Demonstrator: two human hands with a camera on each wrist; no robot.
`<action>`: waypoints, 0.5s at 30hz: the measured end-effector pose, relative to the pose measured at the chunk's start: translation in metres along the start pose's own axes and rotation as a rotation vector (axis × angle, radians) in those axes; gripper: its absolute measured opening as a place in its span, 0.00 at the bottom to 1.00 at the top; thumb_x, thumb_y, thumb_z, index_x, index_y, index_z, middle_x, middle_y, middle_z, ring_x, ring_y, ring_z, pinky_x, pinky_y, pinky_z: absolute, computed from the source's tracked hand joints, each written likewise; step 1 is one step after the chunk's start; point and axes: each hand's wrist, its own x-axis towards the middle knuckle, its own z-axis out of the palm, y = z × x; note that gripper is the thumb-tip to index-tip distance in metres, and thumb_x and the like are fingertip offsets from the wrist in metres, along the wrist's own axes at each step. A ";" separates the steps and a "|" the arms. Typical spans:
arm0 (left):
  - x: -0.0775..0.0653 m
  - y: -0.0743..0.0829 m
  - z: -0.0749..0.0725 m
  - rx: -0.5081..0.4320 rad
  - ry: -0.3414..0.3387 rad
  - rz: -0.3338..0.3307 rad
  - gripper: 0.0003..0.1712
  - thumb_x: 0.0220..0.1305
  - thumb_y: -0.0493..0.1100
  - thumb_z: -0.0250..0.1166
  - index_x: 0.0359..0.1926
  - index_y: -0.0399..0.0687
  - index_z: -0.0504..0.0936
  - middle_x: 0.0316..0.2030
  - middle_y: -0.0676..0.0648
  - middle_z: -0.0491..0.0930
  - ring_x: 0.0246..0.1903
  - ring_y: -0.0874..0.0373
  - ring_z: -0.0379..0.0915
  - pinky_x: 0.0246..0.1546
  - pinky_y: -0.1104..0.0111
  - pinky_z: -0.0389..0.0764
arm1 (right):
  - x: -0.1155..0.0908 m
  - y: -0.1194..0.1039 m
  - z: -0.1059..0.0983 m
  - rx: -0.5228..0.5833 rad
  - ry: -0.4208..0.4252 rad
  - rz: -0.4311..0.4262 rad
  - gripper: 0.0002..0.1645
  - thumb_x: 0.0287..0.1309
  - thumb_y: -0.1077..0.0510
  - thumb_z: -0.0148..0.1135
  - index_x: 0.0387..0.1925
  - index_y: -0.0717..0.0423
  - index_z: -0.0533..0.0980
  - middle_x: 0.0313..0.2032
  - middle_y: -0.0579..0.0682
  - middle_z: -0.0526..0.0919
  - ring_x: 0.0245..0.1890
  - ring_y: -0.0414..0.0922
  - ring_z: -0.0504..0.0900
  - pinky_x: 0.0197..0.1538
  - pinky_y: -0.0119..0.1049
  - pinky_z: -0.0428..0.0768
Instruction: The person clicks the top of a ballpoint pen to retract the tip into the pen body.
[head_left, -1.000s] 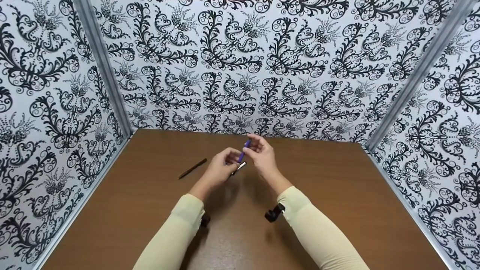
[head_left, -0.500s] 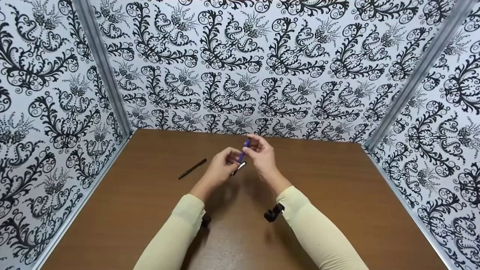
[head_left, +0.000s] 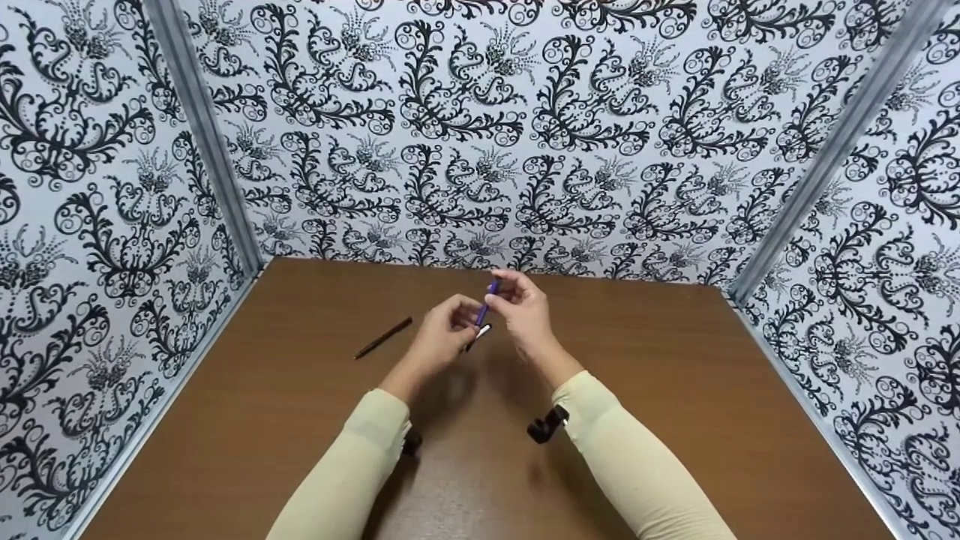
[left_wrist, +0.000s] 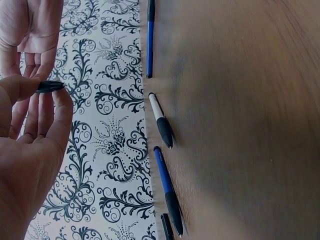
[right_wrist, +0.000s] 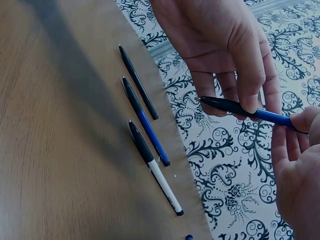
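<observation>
A blue pen with a black grip is held up above the table, between both hands. My left hand pinches it at the black grip with thumb and fingers. My right hand pinches its blue rear end. In the left wrist view only the dark pen tip shows past the fingers. Below the hands a white pen with a black grip lies on the table. Beside it lie a blue pen and a black pen.
Another blue pen lies farther along the row, near the table's far edge. The brown table is bounded by patterned walls at the back and both sides. Metal posts stand in the corners.
</observation>
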 end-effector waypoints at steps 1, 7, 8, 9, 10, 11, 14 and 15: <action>0.000 0.000 0.000 0.000 0.000 -0.001 0.19 0.65 0.21 0.65 0.55 0.35 0.85 0.46 0.34 0.87 0.46 0.47 0.84 0.52 0.57 0.86 | 0.000 0.000 0.000 -0.003 0.002 0.001 0.26 0.58 0.80 0.72 0.59 0.69 0.83 0.44 0.63 0.88 0.42 0.45 0.85 0.49 0.33 0.85; 0.001 -0.001 0.001 0.015 -0.006 -0.002 0.19 0.66 0.22 0.66 0.56 0.37 0.85 0.45 0.39 0.87 0.45 0.50 0.84 0.51 0.61 0.86 | -0.001 0.001 -0.002 0.023 -0.001 0.001 0.25 0.59 0.81 0.71 0.59 0.70 0.83 0.42 0.58 0.88 0.42 0.45 0.85 0.48 0.32 0.86; 0.001 -0.001 0.001 0.018 -0.009 0.000 0.19 0.66 0.23 0.66 0.56 0.37 0.85 0.45 0.40 0.87 0.45 0.51 0.84 0.50 0.62 0.86 | -0.001 0.001 -0.002 0.031 -0.002 -0.001 0.25 0.59 0.81 0.71 0.58 0.69 0.83 0.42 0.57 0.88 0.42 0.45 0.85 0.48 0.32 0.86; 0.001 -0.001 0.000 0.019 -0.011 0.002 0.19 0.66 0.23 0.66 0.56 0.38 0.85 0.45 0.41 0.87 0.45 0.52 0.84 0.50 0.62 0.86 | -0.002 0.001 -0.002 0.040 -0.003 -0.002 0.25 0.60 0.81 0.70 0.58 0.69 0.83 0.42 0.56 0.88 0.42 0.46 0.84 0.47 0.32 0.87; 0.001 -0.001 0.001 0.021 -0.011 0.005 0.19 0.66 0.23 0.66 0.56 0.38 0.85 0.45 0.42 0.87 0.45 0.52 0.84 0.49 0.62 0.86 | -0.002 0.000 -0.002 0.047 -0.005 -0.006 0.25 0.60 0.82 0.70 0.58 0.69 0.83 0.42 0.55 0.88 0.42 0.46 0.84 0.47 0.32 0.87; 0.001 -0.002 0.001 0.022 -0.011 0.005 0.19 0.66 0.23 0.65 0.56 0.38 0.85 0.44 0.43 0.87 0.45 0.52 0.84 0.49 0.62 0.86 | -0.002 0.000 -0.002 0.049 -0.004 -0.008 0.25 0.60 0.82 0.69 0.58 0.68 0.83 0.41 0.54 0.88 0.42 0.46 0.85 0.47 0.32 0.86; 0.002 -0.002 0.001 0.020 -0.008 0.003 0.20 0.66 0.22 0.66 0.56 0.38 0.85 0.44 0.43 0.87 0.45 0.51 0.84 0.50 0.62 0.86 | -0.002 0.000 -0.002 0.049 -0.005 -0.017 0.26 0.60 0.82 0.70 0.59 0.69 0.83 0.41 0.53 0.88 0.42 0.45 0.85 0.48 0.32 0.86; 0.002 -0.002 0.002 0.019 -0.006 0.002 0.20 0.66 0.22 0.66 0.56 0.37 0.85 0.44 0.42 0.87 0.46 0.49 0.84 0.51 0.61 0.86 | -0.002 0.000 -0.002 0.045 -0.003 -0.021 0.26 0.60 0.81 0.70 0.59 0.69 0.83 0.41 0.55 0.88 0.42 0.45 0.85 0.47 0.32 0.85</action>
